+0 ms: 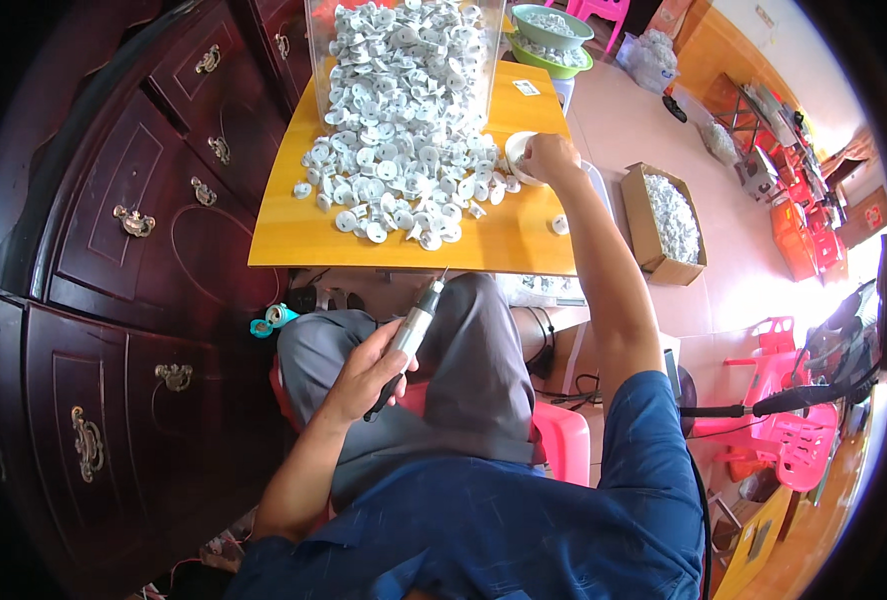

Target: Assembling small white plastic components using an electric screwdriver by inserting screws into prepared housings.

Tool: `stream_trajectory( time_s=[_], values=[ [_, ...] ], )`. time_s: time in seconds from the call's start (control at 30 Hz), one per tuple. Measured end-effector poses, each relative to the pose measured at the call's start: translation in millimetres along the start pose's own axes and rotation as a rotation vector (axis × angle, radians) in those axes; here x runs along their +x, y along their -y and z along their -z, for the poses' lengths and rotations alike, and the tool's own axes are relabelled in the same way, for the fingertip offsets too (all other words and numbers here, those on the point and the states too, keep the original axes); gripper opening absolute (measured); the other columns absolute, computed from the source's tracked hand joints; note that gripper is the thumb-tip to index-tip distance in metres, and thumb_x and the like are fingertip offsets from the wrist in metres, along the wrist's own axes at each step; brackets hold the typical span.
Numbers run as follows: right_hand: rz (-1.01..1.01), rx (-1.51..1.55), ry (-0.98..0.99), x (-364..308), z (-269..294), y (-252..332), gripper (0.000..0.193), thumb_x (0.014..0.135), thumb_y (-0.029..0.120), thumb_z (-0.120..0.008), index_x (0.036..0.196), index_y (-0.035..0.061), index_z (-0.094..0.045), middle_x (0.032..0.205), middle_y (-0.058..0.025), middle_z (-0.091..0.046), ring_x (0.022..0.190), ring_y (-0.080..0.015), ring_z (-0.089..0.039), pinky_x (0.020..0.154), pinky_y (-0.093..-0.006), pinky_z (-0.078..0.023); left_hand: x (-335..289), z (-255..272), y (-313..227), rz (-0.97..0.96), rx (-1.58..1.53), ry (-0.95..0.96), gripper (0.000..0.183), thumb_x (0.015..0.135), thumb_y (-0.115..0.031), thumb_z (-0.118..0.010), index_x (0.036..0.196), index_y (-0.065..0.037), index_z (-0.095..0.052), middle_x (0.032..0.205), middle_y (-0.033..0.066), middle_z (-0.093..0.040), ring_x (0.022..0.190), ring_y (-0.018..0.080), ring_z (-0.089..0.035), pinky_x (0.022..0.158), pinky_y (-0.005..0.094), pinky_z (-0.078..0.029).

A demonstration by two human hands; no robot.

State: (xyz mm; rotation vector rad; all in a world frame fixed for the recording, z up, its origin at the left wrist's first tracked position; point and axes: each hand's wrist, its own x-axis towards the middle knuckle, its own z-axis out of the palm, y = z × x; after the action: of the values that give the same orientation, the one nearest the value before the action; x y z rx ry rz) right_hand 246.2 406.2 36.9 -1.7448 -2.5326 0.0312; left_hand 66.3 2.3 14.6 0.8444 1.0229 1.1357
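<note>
My left hand (372,368) is wrapped round a silver and black electric screwdriver (411,338), held over my lap with its thin bit pointing up and away. My right hand (552,160) reaches to a white bowl (520,150) at the right side of the yellow table (294,225). Its fingers are curled down at the bowl; what they pinch, if anything, is hidden. A large heap of small white round plastic parts (394,175) spreads across the tabletop, spilling from a clear bin (494,70). One loose white part (561,224) lies near the right front corner.
Dark wooden drawers (144,220) stand close on my left. To the right, an open cardboard box (654,225) of white parts sits on the floor. Green basins (554,60) stand behind the table. Pink plastic chairs (784,420) are at the right.
</note>
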Motion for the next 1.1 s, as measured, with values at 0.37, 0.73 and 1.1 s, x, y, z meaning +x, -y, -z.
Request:
stream_trajectory(
  time_s=[0.37, 0.73, 1.1],
  values=[
    [-0.017, 0.032, 0.037, 11.5, -14.0, -5.4, 0.016, 0.079, 0.024, -0.072, 0.091, 0.0145, -0.073, 0.095, -0.0090, -0.073, 0.092, -0.0265, -0.069, 0.079, -0.0394, -0.054, -2.0, 3.5, -4.0, -0.020, 0.022, -0.027, 0.064, 0.097, -0.036, -0.057, 0.146, -0.001, -0.035, 0.094, 0.0063, -0.055, 0.062, 0.0073, -0.053, 0.050, 0.0196, -0.045],
    [0.032, 0.224, -0.001, 0.0, -7.0, -14.6, 0.015, 0.082, 0.022, -0.068, 0.092, 0.0115, -0.072, 0.091, -0.0116, -0.072, 0.087, -0.0291, -0.069, 0.078, -0.0406, -0.054, -2.7, 1.4, -2.8, -0.040, 0.024, -0.022, 0.060, 0.098, -0.032, -0.056, 0.145, 0.000, -0.036, 0.093, 0.0066, -0.056, 0.063, 0.0072, -0.054, 0.052, 0.0201, -0.046],
    [0.007, 0.511, -0.264, -16.6, -2.0, -12.8, 0.016, 0.079, 0.017, -0.066, 0.090, 0.0074, -0.071, 0.085, -0.0124, -0.072, 0.077, -0.0265, -0.069, 0.073, -0.0366, -0.054, -3.4, 0.4, -2.4, -0.064, 0.016, -0.020, 0.057, 0.099, -0.029, -0.056, 0.145, -0.001, -0.038, 0.092, 0.0062, -0.056, 0.063, 0.0075, -0.053, 0.052, 0.0206, -0.045]
  ],
)
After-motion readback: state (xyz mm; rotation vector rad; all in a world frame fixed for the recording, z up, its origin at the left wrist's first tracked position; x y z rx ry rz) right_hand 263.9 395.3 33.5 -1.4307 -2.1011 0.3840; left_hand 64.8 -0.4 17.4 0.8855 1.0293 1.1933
